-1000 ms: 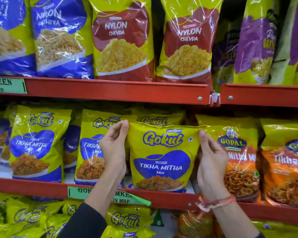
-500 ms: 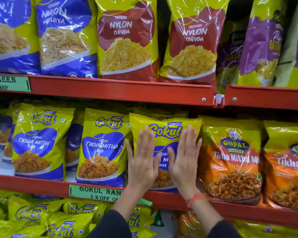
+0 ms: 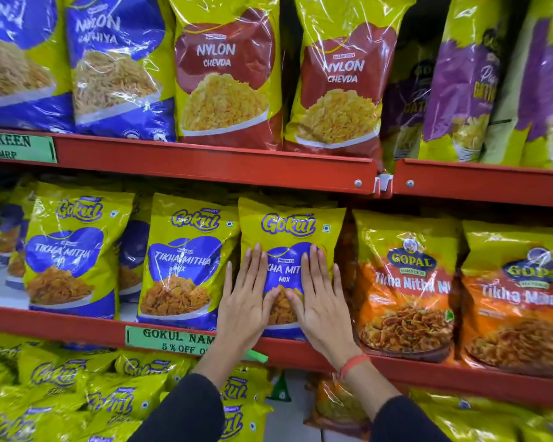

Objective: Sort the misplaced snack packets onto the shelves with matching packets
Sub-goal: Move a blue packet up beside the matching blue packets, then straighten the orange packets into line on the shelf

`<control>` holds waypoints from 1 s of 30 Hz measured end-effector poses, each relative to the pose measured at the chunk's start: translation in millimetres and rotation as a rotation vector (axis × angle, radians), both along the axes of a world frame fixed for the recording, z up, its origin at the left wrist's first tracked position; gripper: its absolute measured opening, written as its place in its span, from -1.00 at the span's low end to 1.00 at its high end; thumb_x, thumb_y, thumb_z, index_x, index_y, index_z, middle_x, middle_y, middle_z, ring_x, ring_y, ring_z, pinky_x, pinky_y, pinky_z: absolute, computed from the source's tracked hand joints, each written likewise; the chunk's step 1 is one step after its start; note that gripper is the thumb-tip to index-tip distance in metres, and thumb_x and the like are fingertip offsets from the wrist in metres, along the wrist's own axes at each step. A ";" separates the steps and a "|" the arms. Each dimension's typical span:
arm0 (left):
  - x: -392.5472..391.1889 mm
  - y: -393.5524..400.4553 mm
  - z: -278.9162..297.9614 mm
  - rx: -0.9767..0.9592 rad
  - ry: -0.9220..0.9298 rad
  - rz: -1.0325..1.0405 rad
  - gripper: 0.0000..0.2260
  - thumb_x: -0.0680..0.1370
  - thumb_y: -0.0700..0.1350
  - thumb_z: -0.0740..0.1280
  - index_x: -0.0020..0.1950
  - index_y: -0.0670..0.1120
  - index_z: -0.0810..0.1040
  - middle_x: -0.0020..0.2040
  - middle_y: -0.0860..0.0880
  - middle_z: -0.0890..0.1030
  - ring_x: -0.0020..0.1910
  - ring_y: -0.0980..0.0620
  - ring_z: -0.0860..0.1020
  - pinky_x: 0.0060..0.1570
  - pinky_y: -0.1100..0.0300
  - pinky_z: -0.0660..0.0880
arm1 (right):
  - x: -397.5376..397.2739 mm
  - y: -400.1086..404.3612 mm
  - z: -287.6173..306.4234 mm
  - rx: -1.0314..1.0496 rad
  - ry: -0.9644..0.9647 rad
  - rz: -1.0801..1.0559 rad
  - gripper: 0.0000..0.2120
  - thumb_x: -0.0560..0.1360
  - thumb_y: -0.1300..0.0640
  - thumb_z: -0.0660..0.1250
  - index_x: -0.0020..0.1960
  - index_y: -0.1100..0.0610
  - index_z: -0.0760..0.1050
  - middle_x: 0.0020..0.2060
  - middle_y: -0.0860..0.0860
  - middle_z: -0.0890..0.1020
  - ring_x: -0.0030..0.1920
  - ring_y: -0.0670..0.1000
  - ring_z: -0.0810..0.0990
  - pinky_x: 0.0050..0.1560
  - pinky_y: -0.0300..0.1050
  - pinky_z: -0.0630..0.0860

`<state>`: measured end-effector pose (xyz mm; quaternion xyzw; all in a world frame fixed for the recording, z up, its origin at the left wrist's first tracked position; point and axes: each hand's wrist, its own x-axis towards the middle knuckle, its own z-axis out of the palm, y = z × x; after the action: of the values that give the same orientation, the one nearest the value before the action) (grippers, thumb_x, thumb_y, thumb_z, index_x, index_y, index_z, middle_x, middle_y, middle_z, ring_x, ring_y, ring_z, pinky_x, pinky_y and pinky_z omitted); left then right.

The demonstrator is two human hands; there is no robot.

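Change noted: a second earlier the Gokul Tikha Mitha Mix packet (image 3: 289,250) was held by its two side edges; half a second earlier both palms were already laid on its face. Now the packet is seen pressed further back, its top edge close under the upper red shelf rail (image 3: 205,167).
Meaning for task: the packet is judged placed; it stands among matching packets, so this item's sorting step appears all but finished, with only the release left.
Packet position: upright on the middle red shelf (image 3: 61,323), third in the front row of like packets, just right of a matching Gokul packet (image 3: 186,260) and just left of the orange Gopal Tikha Mitha packet (image 3: 406,282).
Left hand (image 3: 246,301): opened flat, fingers extended and slightly spread, palm laid against the lower left of the packet face; nothing is gripped.
Right hand (image 3: 321,301): opened flat likewise, palm on the lower right of the packet face; a reddish thread band (image 3: 351,365) is worn at the wrist; nothing is gripped.
Hands relative to each other: side by side, thumbs nearly meeting over the packet's printed snack picture.
Shelf label: a green tag reading GOKUL NAM… (image 3: 170,341) is fixed on the rail below, partly hidden by the left wrist.
Neighbouring stock: Nylon Chevda packets (image 3: 227,74) are shelved above; further Gokul packets (image 3: 61,387) lie on the shelf below.
Risk: the glossy film may slip forward once the pressure is removed.
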<state>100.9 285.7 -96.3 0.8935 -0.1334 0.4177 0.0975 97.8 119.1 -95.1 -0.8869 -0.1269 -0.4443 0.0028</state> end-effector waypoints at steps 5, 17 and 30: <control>-38.8 -6.9 -10.8 -0.114 -0.027 -0.154 -0.44 0.63 0.11 -0.03 0.56 -0.13 0.05 0.60 -0.05 0.05 0.58 0.02 0.00 0.53 -0.06 -0.05 | -47.9 -31.9 -13.9 0.128 0.014 0.114 -0.37 0.67 -0.16 -0.08 0.61 0.20 0.02 0.62 0.10 0.07 0.63 0.04 -0.01 0.60 0.05 -0.04; -61.8 -189.8 47.3 -0.514 -0.021 -0.650 -0.68 0.60 -0.11 0.20 0.34 -0.13 0.47 0.29 -0.04 0.54 0.31 0.07 0.47 0.31 0.19 0.36 | -86.4 -204.9 23.9 0.787 -0.223 0.242 -0.39 0.65 -0.20 -0.06 0.44 0.20 0.40 0.40 0.06 0.46 0.47 0.04 0.34 0.50 -0.28 0.15; -17.7 -375.1 96.4 -1.274 0.198 -0.729 -0.60 0.55 -0.10 0.33 0.34 -0.24 0.45 0.12 -0.09 0.60 0.09 0.11 0.55 0.18 0.25 0.45 | -45.0 -362.6 68.9 1.446 -0.252 0.342 -0.61 0.60 0.03 0.28 0.31 0.25 0.52 0.11 0.07 0.65 0.12 -0.12 0.58 0.02 -0.36 0.42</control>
<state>83.2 -89.4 0.1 0.5962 -0.1438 0.2725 0.7413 52.8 -243.5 -26.2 -0.5743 0.0611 -0.5085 0.6387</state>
